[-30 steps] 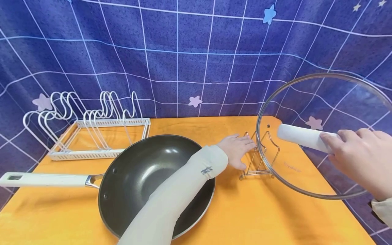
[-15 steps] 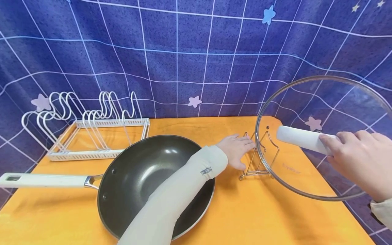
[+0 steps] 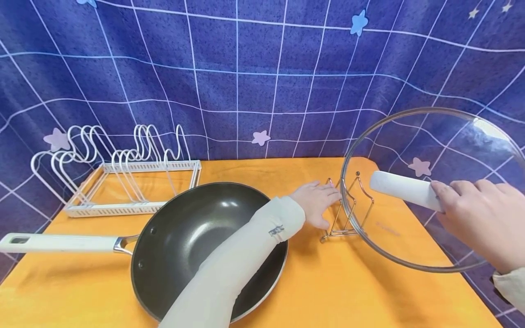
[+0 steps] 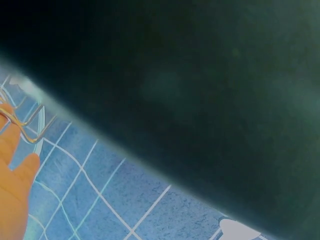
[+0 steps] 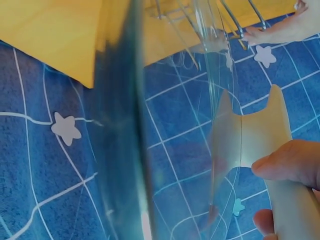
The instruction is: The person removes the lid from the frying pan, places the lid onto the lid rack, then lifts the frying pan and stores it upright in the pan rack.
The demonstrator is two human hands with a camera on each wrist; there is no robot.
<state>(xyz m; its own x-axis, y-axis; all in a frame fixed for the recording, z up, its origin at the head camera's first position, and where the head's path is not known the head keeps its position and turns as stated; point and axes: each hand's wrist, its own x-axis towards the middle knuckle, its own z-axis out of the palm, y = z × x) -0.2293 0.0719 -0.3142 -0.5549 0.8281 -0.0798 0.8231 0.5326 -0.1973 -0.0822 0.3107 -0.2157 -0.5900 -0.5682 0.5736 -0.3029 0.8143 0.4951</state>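
Note:
My right hand (image 3: 486, 218) grips the white handle (image 3: 404, 189) of a round glass lid (image 3: 426, 146) with a metal rim. The lid is held on edge, and its left rim overlaps a small wire lid rack (image 3: 343, 233). Whether the rim rests in a slot cannot be told. From the left, my left hand (image 3: 316, 202) reaches over a dark wok (image 3: 184, 246), its extended fingers touching the rack's wires. In the right wrist view, the thumb (image 5: 287, 162) presses on the handle. A dark blurred surface (image 4: 190, 100) covers most of the left wrist view.
A white wire pan rack (image 3: 123, 208) stands at the table's back left. The wok's pale handle (image 3: 57, 243) sticks out to the left edge. An orange cloth covers the table (image 3: 328, 282), with a blue gridded curtain (image 3: 229, 91) behind it.
The lid, with my right hand on its handle, has come down slightly and tilted a little, and glare now shows on its upper right. My left hand stays at the wire rack.

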